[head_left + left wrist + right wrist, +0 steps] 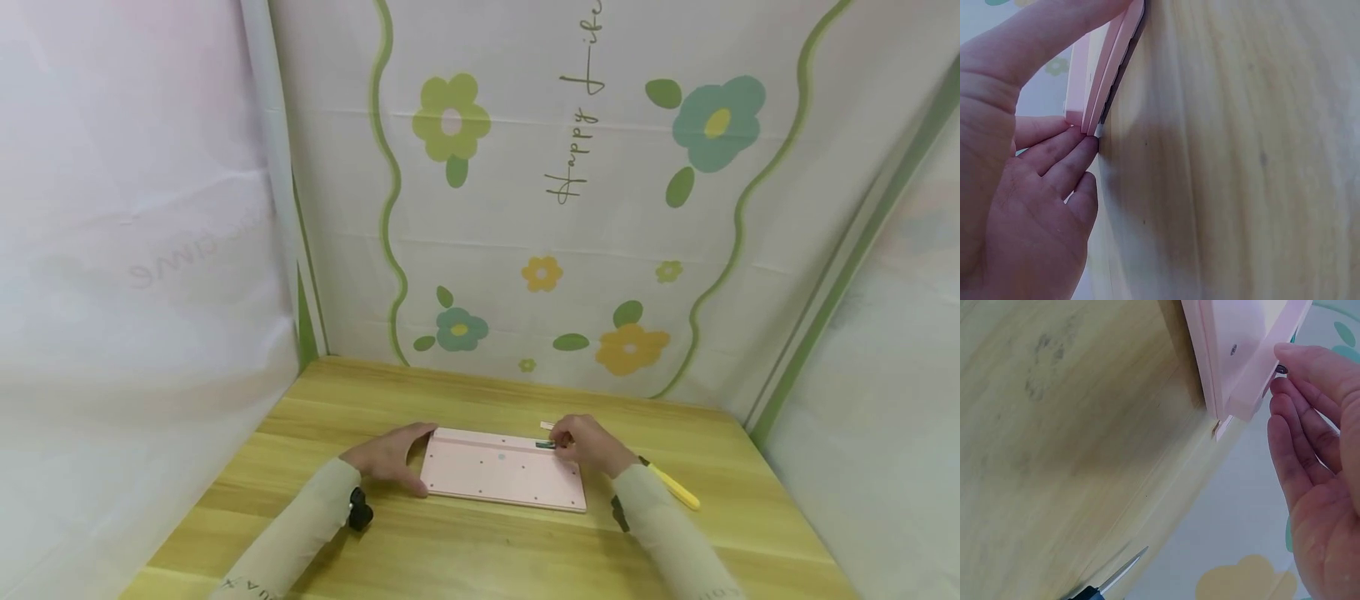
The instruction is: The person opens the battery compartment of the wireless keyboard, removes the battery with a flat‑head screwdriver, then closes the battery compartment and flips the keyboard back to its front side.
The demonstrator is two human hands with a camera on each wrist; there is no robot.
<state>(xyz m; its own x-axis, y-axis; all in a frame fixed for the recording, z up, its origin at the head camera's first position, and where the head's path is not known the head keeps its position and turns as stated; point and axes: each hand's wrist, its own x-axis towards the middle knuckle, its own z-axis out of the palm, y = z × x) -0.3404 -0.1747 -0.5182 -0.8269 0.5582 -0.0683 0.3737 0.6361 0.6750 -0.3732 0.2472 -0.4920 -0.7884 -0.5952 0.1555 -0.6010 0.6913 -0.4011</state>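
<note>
A pink keyboard (495,475) lies face down on the wooden table, small screws dotting its underside. My left hand (390,457) spans its left end, thumb at the near corner and fingertips at the far one. In the left wrist view, the fingertips (1088,145) touch the edge of the pink case. At the raised back strip, my right hand (588,442) pinches the right end of a small green battery (545,445). The right wrist view shows a dark, shiny-rimmed end between the thumb and forefinger, the rest largely hidden.
Behind the keyboard lies a small pale strip (547,425), partly covered by the right hand. A yellow-handled screwdriver (675,487) is on the table beside the right forearm, its metal tip pointing toward the back. Flowered white fabric (510,208) encloses the table (420,550).
</note>
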